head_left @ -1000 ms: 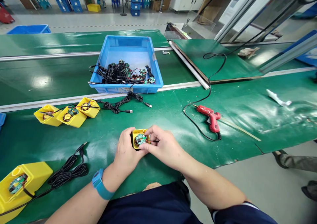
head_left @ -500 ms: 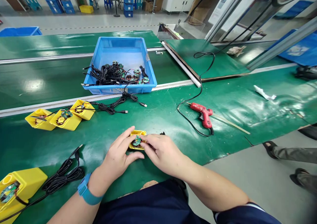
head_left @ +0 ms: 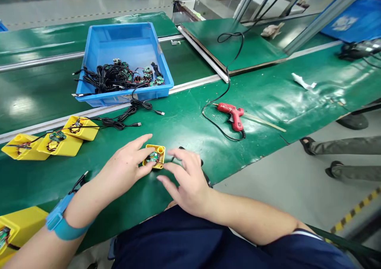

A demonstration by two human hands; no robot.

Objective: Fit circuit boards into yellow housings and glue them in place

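Note:
A small yellow plastic housing (head_left: 160, 150) stands open side up on the green bench in front of me. Inside it shows a green circuit board (head_left: 154, 156). My left hand (head_left: 126, 162) reaches over from the left, its thumb and a finger closed on the board while the index finger stretches past the rim. My right hand (head_left: 187, 175) is just right of the housing with its fingers spread, and holds nothing that I can see. A black cable (head_left: 206, 177) lies partly hidden behind this hand. A blue strap circles my left wrist.
A blue bin (head_left: 125, 100) holds black cables and circuit boards. Several yellow housings (head_left: 61, 146) with boards stand at the left; another (head_left: 26, 221) is near my left forearm. A red glue gun (head_left: 233, 114) lies to the right. Another person's legs (head_left: 348, 146) show beyond the edge.
My right fingers have come off the board and spread apart at the right. My left thumb and finger have moved in onto the board. The view has shifted right and downward.

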